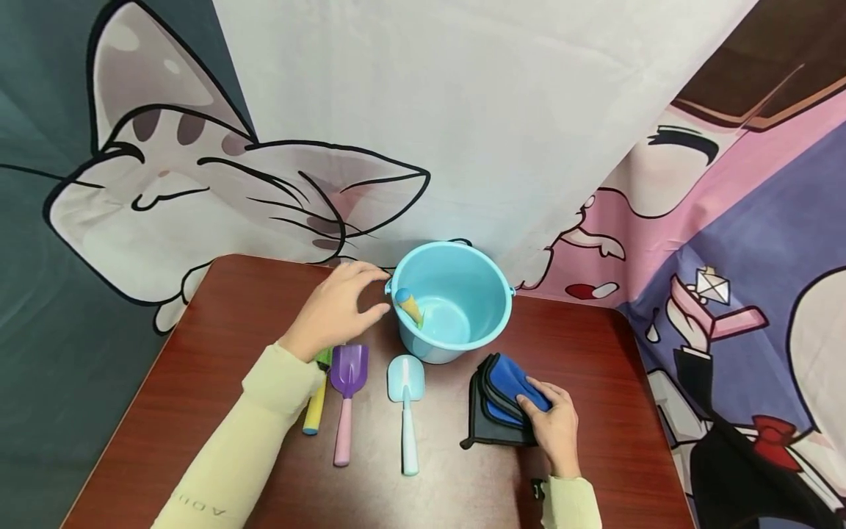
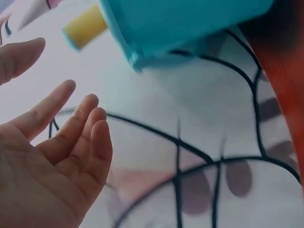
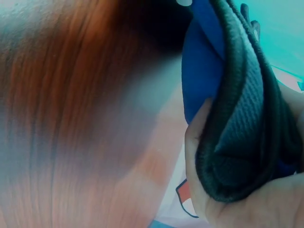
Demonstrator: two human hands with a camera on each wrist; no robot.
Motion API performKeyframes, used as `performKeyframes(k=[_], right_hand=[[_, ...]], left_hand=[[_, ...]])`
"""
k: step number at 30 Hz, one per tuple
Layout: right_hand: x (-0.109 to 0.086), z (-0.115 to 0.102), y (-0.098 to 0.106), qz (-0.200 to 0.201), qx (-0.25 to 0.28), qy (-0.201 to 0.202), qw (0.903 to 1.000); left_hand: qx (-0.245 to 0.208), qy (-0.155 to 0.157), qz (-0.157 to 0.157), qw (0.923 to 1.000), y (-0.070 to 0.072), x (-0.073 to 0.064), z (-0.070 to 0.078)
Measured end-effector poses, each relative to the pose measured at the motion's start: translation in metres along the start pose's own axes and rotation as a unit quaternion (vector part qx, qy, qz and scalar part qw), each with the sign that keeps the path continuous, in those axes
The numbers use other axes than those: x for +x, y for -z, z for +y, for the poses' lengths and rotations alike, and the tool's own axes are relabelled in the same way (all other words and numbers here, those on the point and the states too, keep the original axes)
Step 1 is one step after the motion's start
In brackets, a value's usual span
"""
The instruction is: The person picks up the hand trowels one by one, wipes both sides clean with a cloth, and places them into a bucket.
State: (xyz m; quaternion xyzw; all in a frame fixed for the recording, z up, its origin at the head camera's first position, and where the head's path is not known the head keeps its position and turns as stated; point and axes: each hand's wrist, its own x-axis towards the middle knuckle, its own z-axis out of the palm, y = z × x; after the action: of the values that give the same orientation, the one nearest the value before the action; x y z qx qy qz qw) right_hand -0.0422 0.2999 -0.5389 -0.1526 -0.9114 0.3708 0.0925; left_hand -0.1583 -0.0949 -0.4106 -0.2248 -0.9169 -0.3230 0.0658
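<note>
My left hand (image 1: 335, 308) hovers at the left rim of a light blue bucket (image 1: 472, 283), thumb and fingers spread with nothing between them. Inside the bucket leans a small tool (image 1: 410, 306) with a yellow, blue-tipped handle; its lower end looks green. In the left wrist view that yellow handle (image 2: 88, 27) sticks out past the bucket (image 2: 185, 23), near my fingertips. To the right, my right hand (image 1: 557, 427) grips a folded blue and dark grey cloth (image 1: 505, 393) with black edging. Close up in the right wrist view, the cloth's layers (image 3: 247, 109) bend between thumb and fingers.
On the brown table (image 1: 264, 485) lie a purple shovel (image 1: 349, 371) with a pink handle and a light blue shovel (image 1: 406, 378). A green tool with a yellow handle (image 1: 315, 408) is partly hidden under my left wrist. A printed cloth backdrop (image 1: 463, 110) hangs behind the table.
</note>
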Motion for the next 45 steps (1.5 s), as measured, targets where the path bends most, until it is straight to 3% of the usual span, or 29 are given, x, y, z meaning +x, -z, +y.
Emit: performKeyframes(k=[6, 12, 18, 29, 38, 45], right_hand=[[-0.001, -0.004, 0.007, 0.009, 0.012, 0.001, 0.9999], [-0.002, -0.008, 0.013, 0.026, 0.024, 0.01, 0.9993], [-0.006, -0.013, 0.015, 0.038, 0.025, 0.016, 0.9989], [-0.015, -0.027, 0.026, 0.05, 0.047, 0.029, 0.9972], [-0.019, -0.031, 0.028, 0.052, 0.046, 0.026, 0.9972], [-0.02, -0.032, 0.029, 0.053, 0.044, 0.025, 0.9973]], left_hand=[[-0.007, 0.085, 0.028, 0.996, 0.002, -0.04, -0.035], [-0.003, 0.18, 0.012, 0.9835, -0.017, -0.078, -0.063], [-0.029, 0.243, -0.006, 0.9696, -0.032, -0.102, -0.078], [-0.029, 0.309, -0.041, 0.9499, -0.05, -0.132, -0.078], [-0.024, 0.331, -0.052, 0.9419, -0.068, -0.147, -0.075], [-0.023, 0.354, -0.046, 0.934, -0.078, -0.151, -0.072]])
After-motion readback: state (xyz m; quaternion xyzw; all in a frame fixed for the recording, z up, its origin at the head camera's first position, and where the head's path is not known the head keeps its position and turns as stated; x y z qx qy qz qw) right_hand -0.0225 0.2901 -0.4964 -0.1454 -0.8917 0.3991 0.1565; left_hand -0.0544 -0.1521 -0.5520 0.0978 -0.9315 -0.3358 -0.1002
